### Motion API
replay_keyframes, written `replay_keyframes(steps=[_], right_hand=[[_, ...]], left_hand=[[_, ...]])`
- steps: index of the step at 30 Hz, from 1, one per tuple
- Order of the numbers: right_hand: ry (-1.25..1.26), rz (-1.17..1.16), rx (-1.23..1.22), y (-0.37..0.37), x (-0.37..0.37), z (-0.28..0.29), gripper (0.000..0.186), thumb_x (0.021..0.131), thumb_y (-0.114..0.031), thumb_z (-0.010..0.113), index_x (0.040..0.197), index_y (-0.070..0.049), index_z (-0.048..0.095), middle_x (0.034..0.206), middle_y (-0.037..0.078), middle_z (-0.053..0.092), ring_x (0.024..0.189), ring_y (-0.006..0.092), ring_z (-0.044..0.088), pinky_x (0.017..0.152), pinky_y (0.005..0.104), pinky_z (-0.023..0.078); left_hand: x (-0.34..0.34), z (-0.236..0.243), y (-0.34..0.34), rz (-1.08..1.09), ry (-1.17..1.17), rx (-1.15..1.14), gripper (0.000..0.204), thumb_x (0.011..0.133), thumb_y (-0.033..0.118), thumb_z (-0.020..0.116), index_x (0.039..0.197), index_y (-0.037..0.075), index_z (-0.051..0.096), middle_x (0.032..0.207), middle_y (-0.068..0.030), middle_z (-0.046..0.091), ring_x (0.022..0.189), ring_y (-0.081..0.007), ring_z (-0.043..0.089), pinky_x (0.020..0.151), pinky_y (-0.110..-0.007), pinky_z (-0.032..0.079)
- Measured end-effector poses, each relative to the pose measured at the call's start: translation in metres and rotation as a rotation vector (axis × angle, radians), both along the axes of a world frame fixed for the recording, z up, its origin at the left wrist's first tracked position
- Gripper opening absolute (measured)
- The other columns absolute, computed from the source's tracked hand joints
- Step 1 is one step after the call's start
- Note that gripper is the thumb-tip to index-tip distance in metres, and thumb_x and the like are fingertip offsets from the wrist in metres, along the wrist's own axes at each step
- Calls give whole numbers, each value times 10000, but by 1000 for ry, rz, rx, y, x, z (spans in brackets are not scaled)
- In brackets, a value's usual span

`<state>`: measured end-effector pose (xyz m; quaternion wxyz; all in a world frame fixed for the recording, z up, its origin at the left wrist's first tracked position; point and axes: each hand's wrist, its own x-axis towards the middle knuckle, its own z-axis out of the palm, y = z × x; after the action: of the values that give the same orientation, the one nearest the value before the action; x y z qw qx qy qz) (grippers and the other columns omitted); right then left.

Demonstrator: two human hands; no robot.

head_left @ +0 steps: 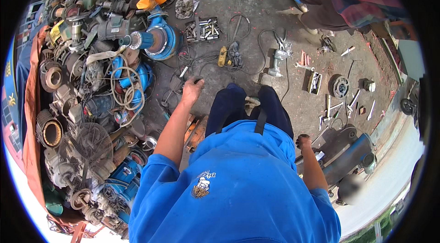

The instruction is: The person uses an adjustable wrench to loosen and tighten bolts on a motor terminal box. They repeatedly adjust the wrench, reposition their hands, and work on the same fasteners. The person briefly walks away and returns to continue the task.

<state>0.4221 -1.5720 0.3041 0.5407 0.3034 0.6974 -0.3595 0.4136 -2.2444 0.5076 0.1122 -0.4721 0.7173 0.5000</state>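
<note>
My left hand (193, 88) hangs out at my left side, its dirty fingers loosely bent and slightly apart, with nothing visible in it. Beyond it, dark cables (188, 55) lie tangled on the ground by a small white stick-like piece (184, 71). My right hand (303, 142) hangs low at my right side; its fingers are dark and curled, partly hidden, and I cannot see whether anything is in them. Ahead of my feet lie a grey power tool (277, 63) with a cord and a yellow power strip (222, 56).
Old motors, pumps and a fan cage (94, 142) pile up on the left, with a blue pump (165, 41) at the edge. A socket tray (201, 29) lies ahead. Wrenches (353, 103), a round wheel (340, 86) and a blue tank (350, 153) lie right. A person (339, 7) stands far right.
</note>
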Motion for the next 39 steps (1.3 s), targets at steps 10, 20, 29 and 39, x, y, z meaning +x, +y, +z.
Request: replay_keyframes(steps=[10, 20, 29, 39], right_hand=[[259, 121, 134, -180, -143, 79, 388, 895, -154, 582, 1227, 45, 604, 783, 101, 655, 630, 170, 640, 527, 281, 505], [-48, 414, 124, -473, -5, -25, 316, 903, -209, 655, 1138, 2, 675, 932, 150, 738, 853, 229, 713, 761, 335, 551], [-180, 339, 201, -521, 45, -133, 301, 916, -178, 644, 1130, 33, 648, 864, 102, 715, 781, 153, 682, 737, 290, 548], [-183, 298, 187, -531, 28, -143, 286, 926, -169, 650, 1129, 31, 641, 903, 101, 716, 828, 153, 685, 768, 286, 546]], left_hand=[[137, -163, -36, -195, -413, 85, 488, 910, 339, 619, 1270, 9, 629, 1260, -232, 639, 1188, -383, 599, 1033, -435, 459], [147, -502, -279, -771, -750, -121, 369, 915, 209, 532, 1233, 51, 634, 1348, -202, 570, 1239, -367, 567, 1013, -445, 494], [82, -740, -428, -811, -860, -430, 550, 990, 101, 413, 1513, 259, 358, 1443, -179, 512, 1229, -350, 606, 981, -457, 520], [108, -710, -424, -1223, -712, -787, 262, 882, 184, 588, 1114, 104, 679, 1145, -83, 639, 1007, -292, 654, 796, -426, 574]])
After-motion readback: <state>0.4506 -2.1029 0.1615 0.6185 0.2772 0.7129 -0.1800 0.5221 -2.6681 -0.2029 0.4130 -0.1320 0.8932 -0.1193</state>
